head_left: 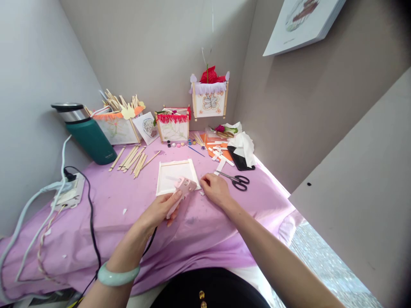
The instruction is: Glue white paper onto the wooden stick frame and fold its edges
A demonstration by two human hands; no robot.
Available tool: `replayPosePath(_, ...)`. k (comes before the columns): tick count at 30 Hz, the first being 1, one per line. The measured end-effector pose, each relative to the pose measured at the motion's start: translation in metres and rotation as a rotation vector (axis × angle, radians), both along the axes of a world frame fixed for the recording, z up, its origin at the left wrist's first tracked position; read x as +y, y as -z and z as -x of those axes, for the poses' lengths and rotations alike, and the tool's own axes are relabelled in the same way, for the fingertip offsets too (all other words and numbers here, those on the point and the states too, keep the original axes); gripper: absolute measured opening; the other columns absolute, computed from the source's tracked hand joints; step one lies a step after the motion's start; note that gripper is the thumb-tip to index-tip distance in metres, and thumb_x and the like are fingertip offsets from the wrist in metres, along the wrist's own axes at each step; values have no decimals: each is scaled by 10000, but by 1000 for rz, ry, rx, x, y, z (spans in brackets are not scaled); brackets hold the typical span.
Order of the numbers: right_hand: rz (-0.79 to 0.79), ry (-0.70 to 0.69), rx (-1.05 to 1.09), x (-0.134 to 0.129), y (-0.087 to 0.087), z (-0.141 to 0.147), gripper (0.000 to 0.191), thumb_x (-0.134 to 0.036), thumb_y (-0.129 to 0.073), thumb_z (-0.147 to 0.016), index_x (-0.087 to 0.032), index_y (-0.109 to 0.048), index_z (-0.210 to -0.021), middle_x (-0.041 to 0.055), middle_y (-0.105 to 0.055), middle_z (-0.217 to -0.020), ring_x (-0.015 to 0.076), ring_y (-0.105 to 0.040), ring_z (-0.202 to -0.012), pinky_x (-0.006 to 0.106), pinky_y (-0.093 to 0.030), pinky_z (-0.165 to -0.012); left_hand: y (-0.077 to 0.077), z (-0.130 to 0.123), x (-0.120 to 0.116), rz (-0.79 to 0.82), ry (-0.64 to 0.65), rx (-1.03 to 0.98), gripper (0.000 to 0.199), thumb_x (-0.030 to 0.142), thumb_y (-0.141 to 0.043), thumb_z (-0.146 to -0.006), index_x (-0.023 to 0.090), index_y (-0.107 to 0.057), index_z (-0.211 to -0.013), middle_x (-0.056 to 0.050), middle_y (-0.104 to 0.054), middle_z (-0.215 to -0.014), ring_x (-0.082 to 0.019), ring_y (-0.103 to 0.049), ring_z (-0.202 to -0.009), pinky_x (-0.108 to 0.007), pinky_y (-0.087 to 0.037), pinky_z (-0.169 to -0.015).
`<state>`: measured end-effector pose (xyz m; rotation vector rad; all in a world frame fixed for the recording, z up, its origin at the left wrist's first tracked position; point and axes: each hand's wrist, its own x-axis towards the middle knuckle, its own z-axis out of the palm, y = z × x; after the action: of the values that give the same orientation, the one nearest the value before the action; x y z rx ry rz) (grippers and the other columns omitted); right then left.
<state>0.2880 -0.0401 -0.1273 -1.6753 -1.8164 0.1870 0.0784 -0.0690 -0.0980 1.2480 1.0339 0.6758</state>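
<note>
A table is covered by a lilac cloth, creased along its front. At the left, a power strip and a teal bottle are carried. Two fringed boxes, one orange-trimmed and one red-trimmed, are set along the back. Wooden sticks are laid in a loose row beside the bottle. A white-edged frame is placed near the middle, with black-handled scissors to its right. Behind the scissors, a black flat object is partly covered by crumpled white tissue.
</note>
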Motion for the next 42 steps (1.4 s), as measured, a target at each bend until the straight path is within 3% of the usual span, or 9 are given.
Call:
replayPosePath(20, -11, 0, 2, -1, -1, 0, 161, -255, -502, -859, -224, -647, -795, 2, -686, -842, 149, -578, -762, 256, -318, -635, -4, -6, 0, -28, 4, 80, 383, 553, -517, -827, 179, -574, -775, 43, -436, -473, -77, -357, -354, -212, -267, -323)
replayPosePath(25, 2, -4, 5, -1, -1, 0, 172, -257, -500, -864, -218, -654, -799, 9, -689, -846, 150, -579, -769, 251, -326, -646, 0, -5, 1, -41, 13, 80, 408, 583, -507, -815, 180, -503, -754, 66, -434, -478, -74, -362, -372, -196, -270, -309)
replayPosePath(31, 4, -5, 9, -1, -1, 0, 168, -253, -502, -865, -219, -656, -806, 10, -690, -849, 154, -582, -774, 256, -329, -648, 3, -1, 1, -56, -9, 51, 440, 619, -503, -806, 182, -489, -757, 72, -418, -472, -70, -349, -359, -194, -250, -305)
replayPosePath(39, 14, -15, 15, -1, -2, 0, 151, -258, -515, -859, -223, -653, -807, 0, -692, -854, 150, -588, -775, 258, -340, -658, -4, 6, -3, -18, -28, -12, 444, 613, -518, -804, 189, -449, -695, 65, -406, -470, -60, -316, -371, -181, -247, -311)
replayPosePath(42, 27, -24, 11, -2, -3, 1, 128, -267, -532, -850, -226, -649, -816, -5, -690, -864, 146, -589, -782, 256, -347, -664, -4, 14, -3, -78, -40, -35, 444, 616, -533, -795, 188, -454, -709, 64, -410, -469, -62, -316, -377, -177, -243, -317)
